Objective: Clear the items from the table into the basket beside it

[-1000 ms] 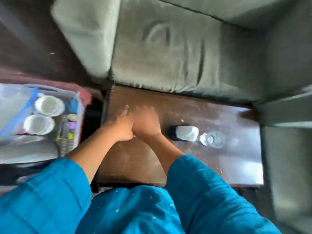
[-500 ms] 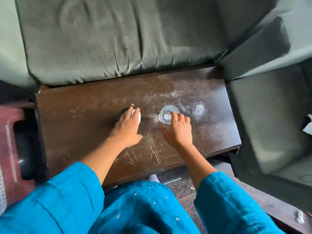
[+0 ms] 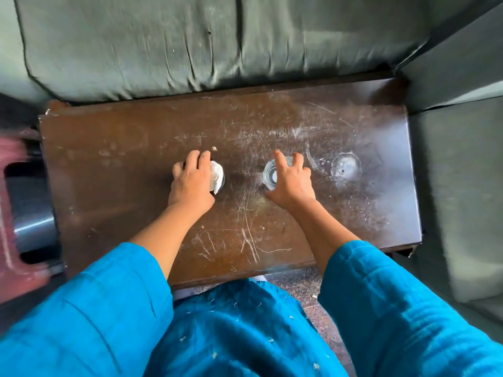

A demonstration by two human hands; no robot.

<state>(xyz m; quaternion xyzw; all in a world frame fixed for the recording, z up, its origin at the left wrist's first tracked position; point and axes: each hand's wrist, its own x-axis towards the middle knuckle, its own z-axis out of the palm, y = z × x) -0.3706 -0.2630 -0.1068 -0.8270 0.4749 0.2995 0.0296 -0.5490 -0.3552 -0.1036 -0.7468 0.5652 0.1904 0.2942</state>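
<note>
- The clear glass stands upright at the centre of the bench, a little right of the middle of the frame. The right hand is draped over its right side, fingers spread across the rim, not yet wrapped round the wall. My guess is that a lift from this loose contact could let smooth glass slip or tip.
- The dark object with the white top sits just left of centre. The left hand covers most of it, fingers curled over the far side; whether they are truly clenched on it I cannot tell. What the thing is stays unclear, so its weight and balance are unknown, and a hasty pick could drop it.
- A second glass stands near the right end of the bench, in glare, apart from both hands. It is easy to overlook, and a right elbow swinging out could knock it.
- Lifting two things at once leaves no spare hand if either slides.
- The bench top is scratched and glossy, so a nudged glass would likely skate toward the edge.
- The basket does not show for certain; only a blurred reddish shape lies at the left edge of the frame. The carry would be leftward across the body, where the right hand's glass could clip the bench edge or the blue sleeve.
- Green cushions crowd the top of the frame, leaving little room.
</note>
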